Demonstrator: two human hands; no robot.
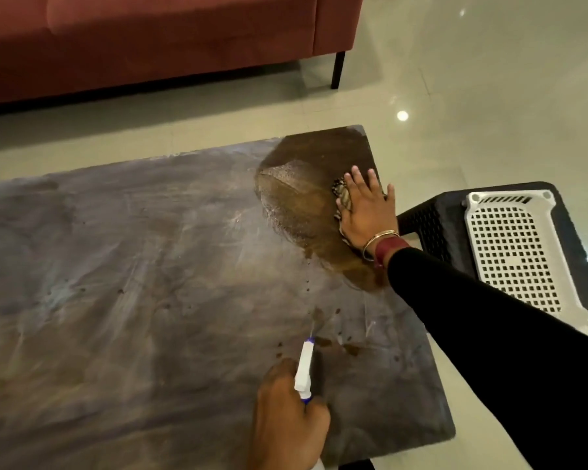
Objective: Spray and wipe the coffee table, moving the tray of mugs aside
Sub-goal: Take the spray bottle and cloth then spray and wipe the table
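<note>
As the left hand grips the spray bottle, the right hand wipes.
Spread flat, it presses the cloth; the dusty coffee table lies to its left.

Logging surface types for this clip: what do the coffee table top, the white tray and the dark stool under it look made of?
Coffee table top: likely polished stone or stone-look laminate; glossy mottled brown where wiped, dull grey film elsewhere. White tray: moulded plastic, matte, regular grid of holes. Dark stool: probably plastic moulded in a woven pattern.
</note>
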